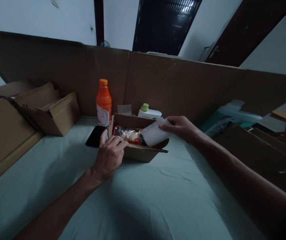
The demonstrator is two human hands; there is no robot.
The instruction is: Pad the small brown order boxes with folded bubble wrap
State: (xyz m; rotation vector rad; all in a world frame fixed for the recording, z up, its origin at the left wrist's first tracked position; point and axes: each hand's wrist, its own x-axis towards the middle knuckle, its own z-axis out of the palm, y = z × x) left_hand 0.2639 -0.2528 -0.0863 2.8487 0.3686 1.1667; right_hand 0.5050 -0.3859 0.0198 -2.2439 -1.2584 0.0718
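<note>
A small open cardboard box (139, 154) stands on the cloth-covered surface. My left hand (111, 150) is at its near left corner, with fingers closed over the rim. Inside lies a red-and-clear plastic packet (130, 135) with pale, round food showing through. My right hand (176, 126) pinches a whitish, translucent rectangular pack (155, 132) at its upper right end. That pack tilts down into the right side of the box, beside the food packet. Its contents cannot be made out.
Behind the box stand an orange bottle (103, 100) and a white bottle with a green cap (149, 112). A black phone (94, 136) lies to the left. Cardboard boxes (64, 113) fill the left; a teal jug (222, 120) stands right. A cardboard wall (182, 83) closes the back.
</note>
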